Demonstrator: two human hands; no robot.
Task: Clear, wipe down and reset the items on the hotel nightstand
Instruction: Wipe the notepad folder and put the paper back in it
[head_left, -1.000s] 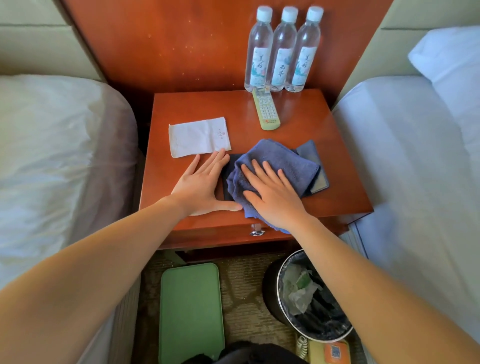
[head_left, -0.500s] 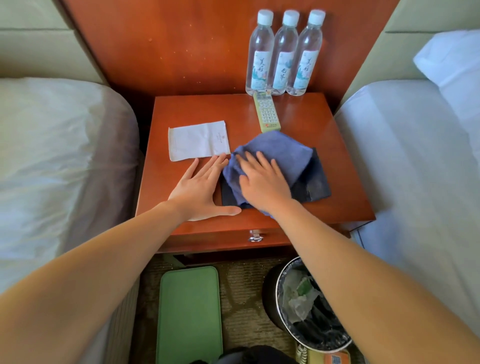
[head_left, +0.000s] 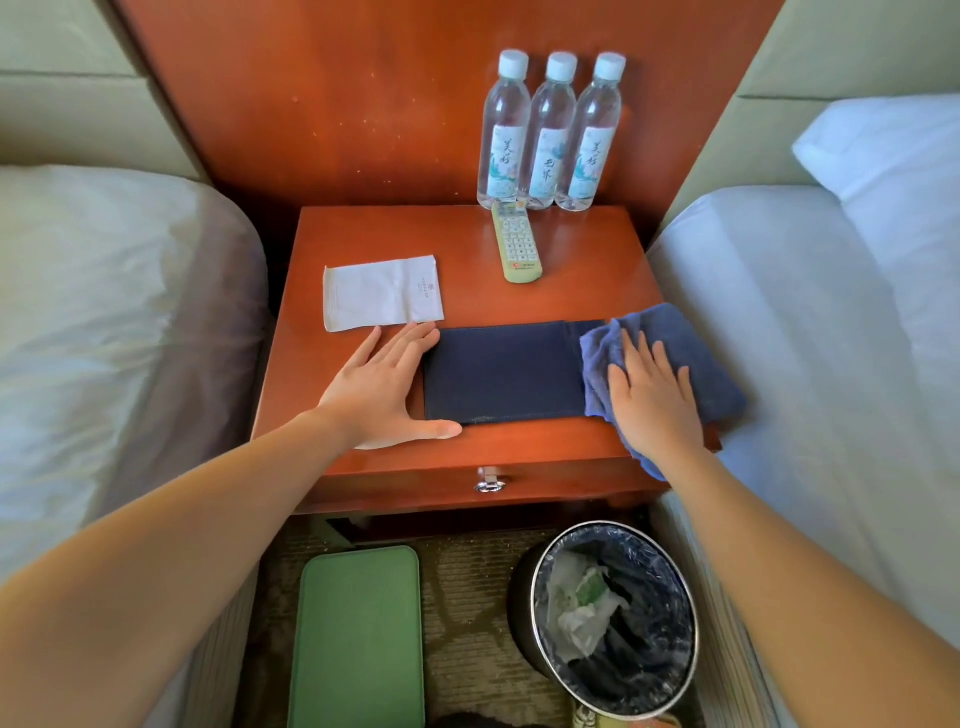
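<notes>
Wipe step, judging by the layout. Right hand (head_left: 654, 405) lies flat on the blue cloth (head_left: 693, 340), fingers (head_left: 631, 353) straight and slightly spread, pressing down and not gripping. The cloth sits at the front right corner of the tabletop (head_left: 587, 270) and partly overhangs the edge toward the right bed (head_left: 805, 338).

Left hand (head_left: 379, 389) is flat on the wood. Its fingers (head_left: 410, 348) are straight and close together, tips at the left edge of the navy pad (head_left: 504, 379), thumb splayed along the pad's front edge (looks like bracing it, my read).

The rest is upright or flat on top:
- white sachet (head_left: 382, 299) just behind the left hand
- remote (head_left: 515, 244) behind the pad
- three water bottles (head_left: 550, 135) in a row at the back, touching each other, the remote's far end right at their bases

Risks from here:
- The cloth is held only by palm pressure, so one more stroke rightward likely drags it off the corner onto the bed or into the bin (head_left: 693, 623) below.
- If the left hand lifts, friction from the cloth probably skates the pad.
- A wide sweep backward could clip the remote, which would nudge the bottles and tip them like dominoes.
- The sachet is light, so a left hand sliding back would shove it.
</notes>
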